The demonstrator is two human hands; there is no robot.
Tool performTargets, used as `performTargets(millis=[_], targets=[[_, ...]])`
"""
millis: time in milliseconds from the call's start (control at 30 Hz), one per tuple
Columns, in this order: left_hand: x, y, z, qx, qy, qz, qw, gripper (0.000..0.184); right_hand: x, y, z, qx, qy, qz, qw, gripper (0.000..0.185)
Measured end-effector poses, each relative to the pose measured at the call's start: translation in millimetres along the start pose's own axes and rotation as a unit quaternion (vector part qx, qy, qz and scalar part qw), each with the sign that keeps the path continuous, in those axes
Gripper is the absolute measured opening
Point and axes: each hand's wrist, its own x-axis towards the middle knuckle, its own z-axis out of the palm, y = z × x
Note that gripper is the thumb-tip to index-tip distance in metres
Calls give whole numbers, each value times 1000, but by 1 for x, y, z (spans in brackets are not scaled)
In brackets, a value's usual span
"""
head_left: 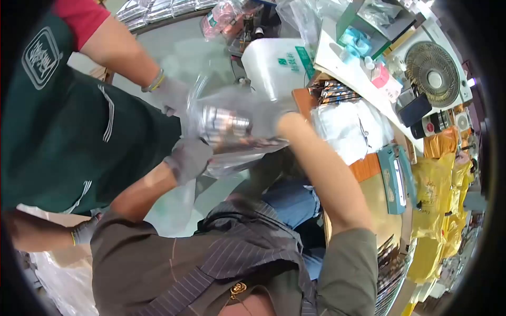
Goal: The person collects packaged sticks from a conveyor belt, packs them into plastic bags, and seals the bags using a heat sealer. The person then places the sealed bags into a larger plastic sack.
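A transparent plastic bag [227, 164] is spread in front of me, with several silver and orange packets [224, 124] at its mouth; motion smears them. My left hand [191, 159], in a grey glove, is closed on the bag's near edge. Over the packets' right end is my right hand [270, 117], gloved too, and so blurred that its fingers cannot be made out. A co-worker's gloved hand [174, 96] is at the bag's far left edge.
The co-worker in a dark green apron [79, 137] stands close on the left. To the right are white plastic bags [345, 131], a teal sealer [396, 179], a phone [415, 110] and a fan [433, 73]. Yellow bags [432, 205] hang beyond. A white sheet with green print [269, 63] lies ahead.
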Motion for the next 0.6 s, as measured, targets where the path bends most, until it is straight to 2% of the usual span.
performTargets(millis=[33,100,133,167,200,233,267,300,367,400,433,467,533,567,600], targets=[[-3,8,-6,2,-8,10,1000,19,14,20,37,-85,-38,-58,994,59],[-2,29,-17,87,-36,54,994,13,40,-5,71,-210,-161,22,964,64],[-4,24,-12,47,14,91,995,11,39,10,106,-183,-39,3,982,70],[-4,21,-9,41,7,116,992,11,34,29,139,-158,87,-8,984,75],[-3,20,-9,36,52,120,991,11,29,37,147,-156,89,24,983,75],[1,19,-11,31,100,122,987,11,27,46,145,-170,70,113,976,81],[5,17,-11,52,85,93,991,11,27,56,141,-182,51,195,962,88],[8,15,-12,75,68,59,993,10,26,66,137,-167,75,235,955,97],[13,26,-31,67,78,80,991,9,1,54,103,-95,184,236,949,91],[22,45,-42,-15,183,98,978,10,-21,45,85,-95,189,249,945,91],[31,65,-49,-101,284,111,947,11,-50,33,71,5,274,173,946,83],[44,86,-53,-165,294,123,933,16,-81,25,68,104,350,90,927,74],[67,131,-42,-322,257,178,894,11,-148,14,82,121,421,121,891,53],[87,156,-32,-343,237,205,886,11,-178,9,104,182,478,168,843,45],[111,182,-14,-363,217,231,876,10,-209,5,130,274,481,251,794,37]])
